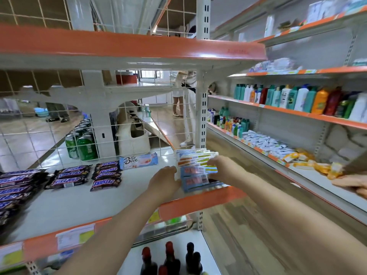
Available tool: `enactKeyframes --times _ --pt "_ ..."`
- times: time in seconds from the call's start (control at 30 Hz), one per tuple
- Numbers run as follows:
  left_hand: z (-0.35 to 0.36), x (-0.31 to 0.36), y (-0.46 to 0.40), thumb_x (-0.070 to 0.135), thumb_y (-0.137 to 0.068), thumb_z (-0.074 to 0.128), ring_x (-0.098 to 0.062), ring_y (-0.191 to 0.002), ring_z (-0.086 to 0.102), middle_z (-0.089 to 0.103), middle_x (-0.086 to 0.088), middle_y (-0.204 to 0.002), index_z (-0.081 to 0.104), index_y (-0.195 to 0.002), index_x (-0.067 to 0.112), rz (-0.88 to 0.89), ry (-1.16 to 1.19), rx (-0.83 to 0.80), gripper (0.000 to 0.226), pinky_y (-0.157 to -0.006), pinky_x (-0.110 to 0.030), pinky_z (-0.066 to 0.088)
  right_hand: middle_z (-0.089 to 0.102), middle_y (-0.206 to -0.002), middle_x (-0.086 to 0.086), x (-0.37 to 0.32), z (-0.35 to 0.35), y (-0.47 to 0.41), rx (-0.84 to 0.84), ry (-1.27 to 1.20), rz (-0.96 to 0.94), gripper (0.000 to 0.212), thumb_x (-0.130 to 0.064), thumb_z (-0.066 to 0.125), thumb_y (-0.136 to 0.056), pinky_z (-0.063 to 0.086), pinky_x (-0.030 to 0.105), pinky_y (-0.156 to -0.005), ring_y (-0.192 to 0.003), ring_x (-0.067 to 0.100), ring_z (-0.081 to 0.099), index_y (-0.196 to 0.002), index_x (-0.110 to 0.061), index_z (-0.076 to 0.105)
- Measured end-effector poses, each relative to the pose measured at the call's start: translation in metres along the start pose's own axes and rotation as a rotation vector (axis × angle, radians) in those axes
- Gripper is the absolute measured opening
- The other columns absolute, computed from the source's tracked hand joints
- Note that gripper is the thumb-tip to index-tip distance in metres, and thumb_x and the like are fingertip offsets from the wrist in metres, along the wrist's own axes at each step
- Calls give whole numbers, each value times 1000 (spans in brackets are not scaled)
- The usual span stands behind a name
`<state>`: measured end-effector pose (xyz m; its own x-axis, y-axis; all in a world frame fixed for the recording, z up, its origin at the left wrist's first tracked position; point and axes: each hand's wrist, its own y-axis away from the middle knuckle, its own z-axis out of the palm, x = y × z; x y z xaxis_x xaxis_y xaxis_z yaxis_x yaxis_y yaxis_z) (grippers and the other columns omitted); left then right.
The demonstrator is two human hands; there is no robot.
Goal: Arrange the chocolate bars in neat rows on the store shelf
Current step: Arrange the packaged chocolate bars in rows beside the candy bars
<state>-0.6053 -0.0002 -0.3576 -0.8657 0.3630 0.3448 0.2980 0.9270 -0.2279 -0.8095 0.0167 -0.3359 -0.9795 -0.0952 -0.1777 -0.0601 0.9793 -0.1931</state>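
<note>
A row of flat pale-blue wrapped chocolate bars [195,171], barcodes up, overlaps from the white store shelf [83,203]'s front right edge back toward its wire rear. One pale-blue Dove bar [139,160] lies face-up mid-rear. Dark-brown Snickers bars [87,176] sit in columns toward my left edge.

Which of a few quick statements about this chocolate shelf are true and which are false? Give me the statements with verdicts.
1. Both hands are at the stack of light blue bars. True: the left hand is against its left edge and the right hand rests on top.
2. The Snickers bars lie right of that stack. False: they lie to its left.
3. A single Dove bar lies near the wire back. True.
4. The green cans stand in front of the wire grid. False: they stand behind it.
</note>
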Motion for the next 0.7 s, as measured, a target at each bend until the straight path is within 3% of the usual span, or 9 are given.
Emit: enactKeyframes --times 0.2,0.47,0.7 --pt "0 15 6 31 -93 48 -24 -114 51 53 -9 -125 52 -122 11 15 -20 -10 36 -90 -31 42 47 -132 5 18 -1 18 -80 198 -50 53 -23 62 -87 43 37 -94 -120 25 48 -137 -19 43" --pt "-2 13 5 30 -92 49 -22 -116 51 53 -7 -127 50 -126 13 30 -54 6 38 -92 -31 42 50 -123 7 13 5 11 -110 230 -111 49 -28 66 -85 47 39 -88 -112 27 51 -129 -13 49" --pt "-2 4 0 32 -93 50 -20 -121 48 50 -5 -132 45 -133 12 15 -69 13 45 -95 -28 39 45 -120 8 11 9 6 -116 263 -144 44 -22 64 -86 49 40 -83 -107 29 52 -127 -13 49"
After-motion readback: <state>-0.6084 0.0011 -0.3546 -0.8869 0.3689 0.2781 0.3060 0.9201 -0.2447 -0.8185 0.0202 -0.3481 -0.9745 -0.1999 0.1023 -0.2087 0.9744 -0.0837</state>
